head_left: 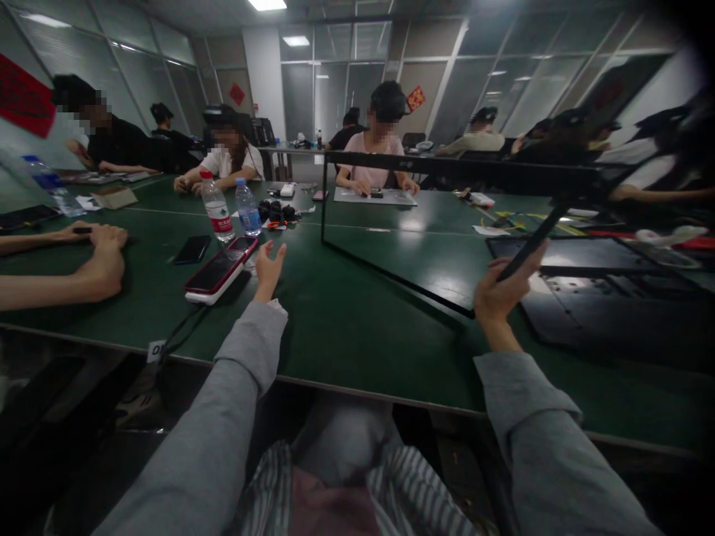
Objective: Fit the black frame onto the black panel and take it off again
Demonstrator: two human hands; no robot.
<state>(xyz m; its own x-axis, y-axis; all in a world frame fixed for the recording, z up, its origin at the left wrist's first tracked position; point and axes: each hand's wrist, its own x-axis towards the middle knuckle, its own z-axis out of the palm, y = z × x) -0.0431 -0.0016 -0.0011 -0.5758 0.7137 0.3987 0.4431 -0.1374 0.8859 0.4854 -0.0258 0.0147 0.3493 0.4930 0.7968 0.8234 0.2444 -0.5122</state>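
Observation:
In my right hand (pixel 500 301) is a thin black rectangular frame (pixel 463 170), its fingers wrapped round one side bar. The frame is tilted up above the table, and its middle is an open gap through which the green tabletop shows. My left hand (pixel 269 272) holds nothing, thumb and fingers apart, over the table left of the frame. Beside it lies a red-edged phone (pixel 220 266) on a white block with a cable. Right of my right hand, a dark flat panel (pixel 586 309) lies on the table.
A red-capped bottle (pixel 217 210) and a blue-capped bottle (pixel 248 208) stand beyond my left hand. Another phone (pixel 192 249) lies near a neighbour's arms (pixel 83 275). Across the green table (pixel 357 335), a person (pixel 374 145) works at a pale mat (pixel 349 196).

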